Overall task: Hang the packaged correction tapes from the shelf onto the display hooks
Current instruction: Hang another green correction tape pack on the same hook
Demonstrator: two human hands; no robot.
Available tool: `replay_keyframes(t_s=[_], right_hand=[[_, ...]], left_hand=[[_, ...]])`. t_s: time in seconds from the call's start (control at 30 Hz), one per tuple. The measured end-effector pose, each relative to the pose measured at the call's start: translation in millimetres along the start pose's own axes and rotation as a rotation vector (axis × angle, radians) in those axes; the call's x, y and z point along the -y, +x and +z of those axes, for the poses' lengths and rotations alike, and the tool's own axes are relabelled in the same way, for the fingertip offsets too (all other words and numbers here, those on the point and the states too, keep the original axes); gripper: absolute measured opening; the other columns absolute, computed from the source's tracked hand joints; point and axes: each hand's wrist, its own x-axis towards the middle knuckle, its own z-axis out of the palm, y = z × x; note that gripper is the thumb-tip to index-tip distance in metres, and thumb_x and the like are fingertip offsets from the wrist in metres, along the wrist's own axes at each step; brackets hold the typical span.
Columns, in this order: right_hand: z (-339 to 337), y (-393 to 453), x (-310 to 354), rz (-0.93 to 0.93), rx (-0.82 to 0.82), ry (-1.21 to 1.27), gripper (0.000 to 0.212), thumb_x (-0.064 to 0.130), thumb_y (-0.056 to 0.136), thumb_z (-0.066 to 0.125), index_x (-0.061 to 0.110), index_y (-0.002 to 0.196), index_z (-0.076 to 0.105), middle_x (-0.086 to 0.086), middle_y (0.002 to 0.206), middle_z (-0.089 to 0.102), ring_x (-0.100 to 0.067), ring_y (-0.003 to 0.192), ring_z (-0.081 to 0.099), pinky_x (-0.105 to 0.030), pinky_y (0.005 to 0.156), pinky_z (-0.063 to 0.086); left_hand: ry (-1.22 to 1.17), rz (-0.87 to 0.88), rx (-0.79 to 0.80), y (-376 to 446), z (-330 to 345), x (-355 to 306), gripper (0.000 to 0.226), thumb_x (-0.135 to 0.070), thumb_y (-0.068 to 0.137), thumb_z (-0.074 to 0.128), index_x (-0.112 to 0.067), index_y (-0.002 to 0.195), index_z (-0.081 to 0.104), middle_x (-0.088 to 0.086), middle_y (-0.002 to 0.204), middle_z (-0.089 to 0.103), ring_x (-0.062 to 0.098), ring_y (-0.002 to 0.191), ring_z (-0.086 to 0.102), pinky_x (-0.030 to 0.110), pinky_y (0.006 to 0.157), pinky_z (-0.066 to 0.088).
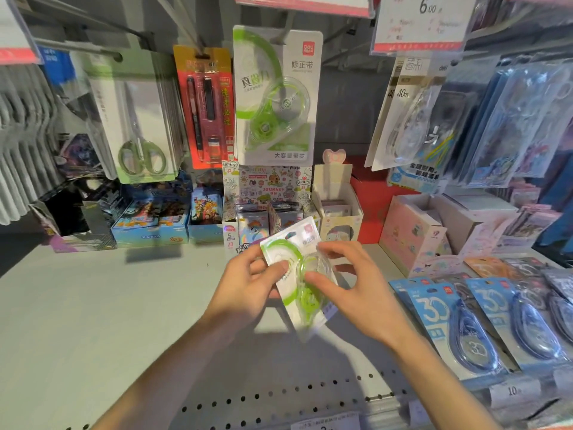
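Both my hands hold a green packaged correction tape [305,293] above the white shelf [93,305]. My left hand [248,283] grips its left edge with thumb on the card front. My right hand [350,283] pinches the blister from the right. An identical green correction tape pack [276,97] hangs on a display hook [283,35] straight above. Blue correction tape packs [465,324] lie flat on the shelf at right.
Scissors packs [136,119] and a red pen pack [206,107] hang left of the green pack. More tape packs [412,119] hang at upper right under a price tag [421,23]. Card boxes [273,206] line the back of the shelf.
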Motion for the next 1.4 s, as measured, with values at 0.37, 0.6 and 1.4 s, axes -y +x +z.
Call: replay_keyframes(t_s=[0.37, 0.6, 1.4], right_hand=[[-5, 29, 37, 0.067, 0.174, 0.6, 0.05, 0.023, 0.083, 0.081, 0.017, 0.13, 0.064, 0.0, 0.121, 0.078, -0.022, 0.112, 0.075, -0.035, 0.086, 0.063], [-27, 57, 63, -0.046, 0.054, 0.622, 0.046, 0.033, 0.076, 0.085, 0.025, 0.12, 0.072, -0.003, 0.118, 0.079, -0.024, 0.11, 0.076, -0.04, 0.092, 0.062], [-48, 108, 123, -0.275, -0.097, 0.473, 0.03, 0.033, 0.087, 0.081, 0.033, 0.112, 0.066, 0.015, 0.108, 0.079, -0.004, 0.099, 0.075, -0.018, 0.081, 0.059]], left_hand=[[0.178, 0.355, 0.061, 1, -18, -72, 0.015, -0.006, 0.098, 0.066, -0.016, 0.108, 0.071, -0.002, 0.1, 0.082, 0.009, 0.087, 0.078, 0.016, 0.068, 0.056], [0.251, 0.536, -0.098, 14, -30, -129, 0.011, -0.01, 0.096, 0.07, -0.018, 0.103, 0.069, 0.002, 0.089, 0.079, 0.014, 0.068, 0.073, 0.024, 0.063, 0.058], [0.047, 0.729, 0.045, -14, 3, -234, 0.008, -0.024, 0.097, 0.059, -0.017, 0.095, 0.064, 0.002, 0.071, 0.075, 0.014, 0.056, 0.068, 0.023, 0.054, 0.053]])
